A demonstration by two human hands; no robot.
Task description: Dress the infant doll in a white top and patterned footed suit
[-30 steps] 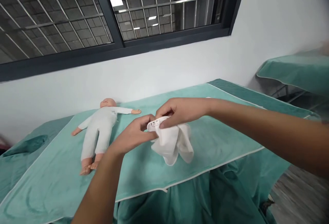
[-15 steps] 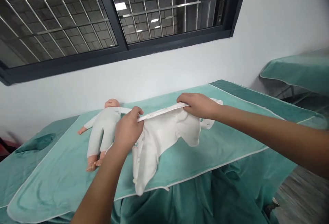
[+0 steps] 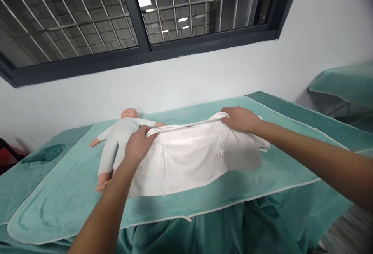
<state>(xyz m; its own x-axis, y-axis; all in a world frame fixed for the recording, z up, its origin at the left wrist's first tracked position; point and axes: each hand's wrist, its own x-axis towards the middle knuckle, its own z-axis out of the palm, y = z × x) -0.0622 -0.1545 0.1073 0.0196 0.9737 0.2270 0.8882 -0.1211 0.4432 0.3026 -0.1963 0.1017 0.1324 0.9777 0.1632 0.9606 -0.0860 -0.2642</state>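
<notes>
A white baby garment (image 3: 189,156) is stretched between my two hands, its upper edge pulled into a line and its body spread down over the green sheet. My left hand (image 3: 139,143) pinches the left end of that edge. At the right end, my right hand (image 3: 240,119) is closed on the cloth. Just left of the garment lies a baby doll (image 3: 118,137) on its back in a pale suit, arms out; my left forearm partly hides its legs. What kind of baby garment it is I cannot tell.
A light green sheet (image 3: 58,191) covers the darker green bed (image 3: 291,114). Behind the bed stands a white wall (image 3: 180,83) with a barred window (image 3: 175,16). Another green-covered surface (image 3: 344,84) is at the far right.
The garment, bunched with hanging folds before, now spreads wide and flatter. My right hand has moved to the right, away from my left, lengthening the held edge.
</notes>
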